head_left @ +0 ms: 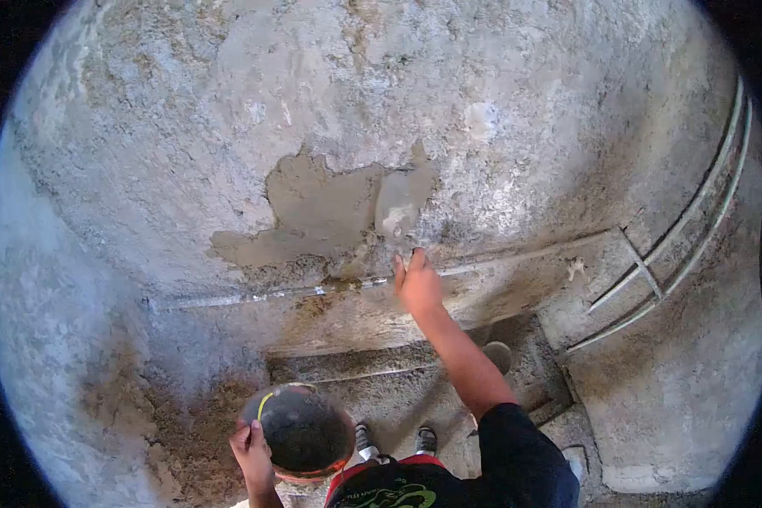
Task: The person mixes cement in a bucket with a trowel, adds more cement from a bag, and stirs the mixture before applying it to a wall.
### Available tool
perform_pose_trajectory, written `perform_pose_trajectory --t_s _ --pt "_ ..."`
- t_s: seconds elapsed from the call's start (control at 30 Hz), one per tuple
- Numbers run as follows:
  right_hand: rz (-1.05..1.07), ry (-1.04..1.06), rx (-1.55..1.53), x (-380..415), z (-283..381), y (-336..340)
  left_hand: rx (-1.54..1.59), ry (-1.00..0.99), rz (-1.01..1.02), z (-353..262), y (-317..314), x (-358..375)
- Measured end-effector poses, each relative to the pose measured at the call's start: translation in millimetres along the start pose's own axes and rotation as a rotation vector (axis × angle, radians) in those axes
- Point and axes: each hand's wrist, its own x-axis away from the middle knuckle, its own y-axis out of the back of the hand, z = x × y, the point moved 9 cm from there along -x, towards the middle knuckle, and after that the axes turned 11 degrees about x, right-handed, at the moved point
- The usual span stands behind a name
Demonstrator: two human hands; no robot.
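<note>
My right hand (419, 286) is closed around the handle of a trowel (395, 206). The trowel's blade lies against the rough wall (220, 110), over the right part of a darker, wet-looking mortar patch (317, 212). At the lower left, my left hand (254, 453) has its fingers closed on a thin yellow handle (265, 404) at the side of a bucket (339, 470). The bucket has a reddish outside and a dark interior. How much mortar it holds is hard to make out.
A pale pipe (516, 260) runs across the wall below the patch. Two curved rails (709, 199) with a crosspiece stand at the right. Below are my feet (426, 438) and a round grey object (497, 357) partly behind my right arm.
</note>
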Motion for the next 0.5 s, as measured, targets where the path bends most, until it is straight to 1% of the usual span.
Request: perform_pose_trajectory --t_s 0.03,0.1,0.13,0.2,0.23,0.3,0.33,0.4,0.43,0.5 --pt "-0.007 -0.007 0.003 2.5 -10.7 -2.8 -0.007 -0.015 0.012 2.7 0.1 -3.3" --pt "0.008 0.065 0.226 12.9 -32.7 -19.4 -0.015 -0.033 0.038 3.0 -3.0 -3.9" --pt "-0.002 0.059 0.227 20.9 -47.8 -18.0 0.032 -0.033 0.052 0.8 -4.4 -4.2" --pt "-0.013 0.179 0.154 43.9 -62.7 -12.4 0.081 -0.047 0.073 -2.3 -4.1 -8.7" --pt "-0.027 0.182 0.155 52.7 -64.5 -6.0 0.122 -0.049 0.037 1.6 0.7 -11.2" --pt "0.008 0.09 0.153 63.9 -74.0 3.5 0.174 -0.051 -0.002 4.3 3.0 -12.5" --pt "0.002 0.096 0.153 57.0 -65.1 12.2 0.167 -0.046 0.014 1.2 0.1 -12.2" --pt "-0.2 0.176 0.087 42.8 -37.9 43.4 0.158 -0.037 0.023 -1.1 -2.5 -10.2" --pt "-0.198 0.181 0.087 29.4 -29.5 51.4 0.17 -0.034 0.034 -1.4 -5.6 -9.7" --pt "-0.319 0.357 0.257 2.3 0.2 69.2 0.181 -0.032 0.041 -0.9 -8.1 -6.8"
